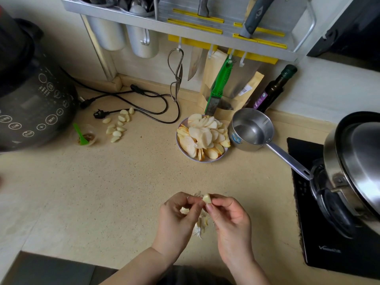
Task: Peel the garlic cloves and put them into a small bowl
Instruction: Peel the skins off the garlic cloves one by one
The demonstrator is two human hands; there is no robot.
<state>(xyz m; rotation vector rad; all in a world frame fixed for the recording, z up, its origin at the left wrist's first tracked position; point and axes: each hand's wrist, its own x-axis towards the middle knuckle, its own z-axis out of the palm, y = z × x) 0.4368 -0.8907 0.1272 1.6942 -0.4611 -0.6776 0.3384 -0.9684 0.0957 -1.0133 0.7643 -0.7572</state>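
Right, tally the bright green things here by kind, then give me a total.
Green plastic spoon, standing in the small clear cup: 1
Green-handled tool, hanging from a rack hook: 1
Total: 2

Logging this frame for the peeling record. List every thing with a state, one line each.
garlic clove: pinched between both hands, partly peeled
left hand: pinching clove
right hand: pinching clove
peeled cloves: loose on counter
garlic skins: scattered under hands
saucepan: upright, holds water
plate: full of fruit slices
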